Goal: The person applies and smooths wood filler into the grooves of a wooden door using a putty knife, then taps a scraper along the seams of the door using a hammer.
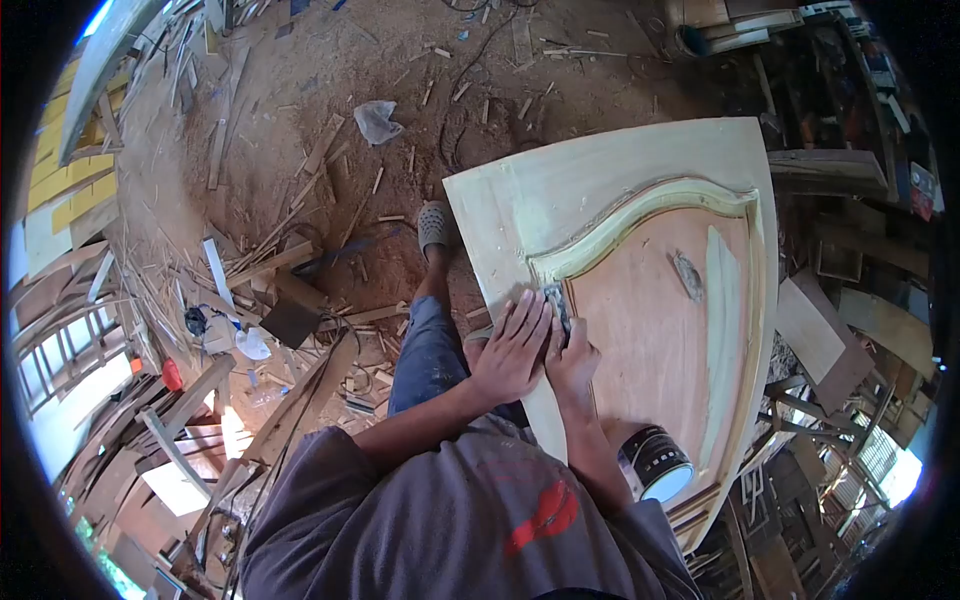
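A wooden panel door [650, 330] with a curved, raised moulding [640, 225] lies in front of me, its frame pale with filler or primer. My left hand [512, 348] rests flat on the frame's left side, fingers stretched out, their tips beside a small grey, mottled piece [557, 300]. Closed around that piece is my right hand [573, 362], pressing it along the moulding's inner edge; its exact kind is partly hidden by the fingers. A similar grey, crumpled piece [687, 277] lies on the inner panel. Near my right forearm stands a black paint can [655, 465] with a pale bluish-white end.
Wood offcuts [290, 260] and shavings litter the dirt floor on the left. A clear plastic bag [377, 122] lies beyond the door's far left corner. Boards [825, 325] are stacked at the right, and a cable [470, 75] runs across the ground.
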